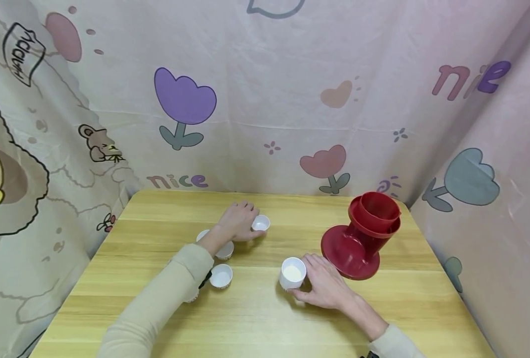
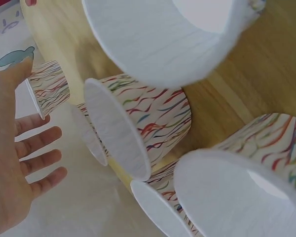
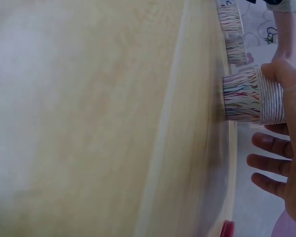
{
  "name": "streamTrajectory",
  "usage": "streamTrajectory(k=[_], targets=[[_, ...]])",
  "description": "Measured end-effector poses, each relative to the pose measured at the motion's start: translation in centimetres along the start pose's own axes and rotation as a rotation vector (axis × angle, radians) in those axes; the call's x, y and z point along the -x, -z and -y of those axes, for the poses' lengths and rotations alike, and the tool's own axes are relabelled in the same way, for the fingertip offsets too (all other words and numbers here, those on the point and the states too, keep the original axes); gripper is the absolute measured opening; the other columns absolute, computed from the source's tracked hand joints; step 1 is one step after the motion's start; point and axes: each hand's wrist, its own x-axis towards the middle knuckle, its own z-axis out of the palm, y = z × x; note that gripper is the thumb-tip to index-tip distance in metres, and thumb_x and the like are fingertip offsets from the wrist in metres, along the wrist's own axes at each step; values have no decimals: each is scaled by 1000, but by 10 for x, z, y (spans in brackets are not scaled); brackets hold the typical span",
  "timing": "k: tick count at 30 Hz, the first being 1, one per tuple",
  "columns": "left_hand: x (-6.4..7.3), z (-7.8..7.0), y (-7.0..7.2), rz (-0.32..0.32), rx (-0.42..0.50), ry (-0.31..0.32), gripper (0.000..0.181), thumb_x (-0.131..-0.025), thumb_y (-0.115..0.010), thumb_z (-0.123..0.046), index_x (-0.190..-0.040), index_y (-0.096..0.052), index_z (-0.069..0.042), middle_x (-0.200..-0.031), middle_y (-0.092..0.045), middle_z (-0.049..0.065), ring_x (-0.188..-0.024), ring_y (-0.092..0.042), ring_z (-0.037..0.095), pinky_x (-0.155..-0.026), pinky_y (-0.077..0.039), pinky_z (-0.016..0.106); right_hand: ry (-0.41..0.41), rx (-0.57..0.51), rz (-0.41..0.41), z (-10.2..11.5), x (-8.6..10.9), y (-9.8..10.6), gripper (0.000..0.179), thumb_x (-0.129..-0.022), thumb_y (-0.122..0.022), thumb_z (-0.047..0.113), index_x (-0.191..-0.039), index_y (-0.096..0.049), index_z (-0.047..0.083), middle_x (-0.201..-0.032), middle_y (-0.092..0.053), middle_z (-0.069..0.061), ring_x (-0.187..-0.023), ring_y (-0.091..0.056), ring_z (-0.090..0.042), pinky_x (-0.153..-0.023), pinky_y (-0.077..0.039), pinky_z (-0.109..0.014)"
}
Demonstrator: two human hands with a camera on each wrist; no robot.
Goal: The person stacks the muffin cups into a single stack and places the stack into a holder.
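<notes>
At the back middle of the table, my left hand (image 1: 238, 221) has its thumb and index finger on either side of a small white paper cup (image 1: 261, 223). The left wrist view shows this cup's side (image 2: 50, 88) with colourful wavy lines, while the other fingers stick out loosely. My right hand (image 1: 325, 283) grips a stack of nested paper cups (image 1: 293, 273) standing on the table. Several rims show on this stack (image 3: 241, 96) in the right wrist view, with the thumb over them.
Several single paper cups (image 1: 221, 276) stand open side up near and under my left forearm, some partly hidden. A red plastic piece with a round base and wide cups (image 1: 352, 253) stands at the right of the wooden table (image 1: 256, 323). A patterned curtain (image 1: 256, 99) hangs behind.
</notes>
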Motion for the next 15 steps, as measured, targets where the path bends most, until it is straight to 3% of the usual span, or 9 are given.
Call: streamTrajectory(k=[15], targets=[[15,-2,4,-19,59,-12,72,-84,-51,-73,-120,-59,-12,-113,-63,9,-106,-57,27,-89,-51,43,2,-6,5,0,-1,-1,62,-69,-74,65,-113,-57,24,-97,-55,15,-91,-51,-4,-82,-50,-28]])
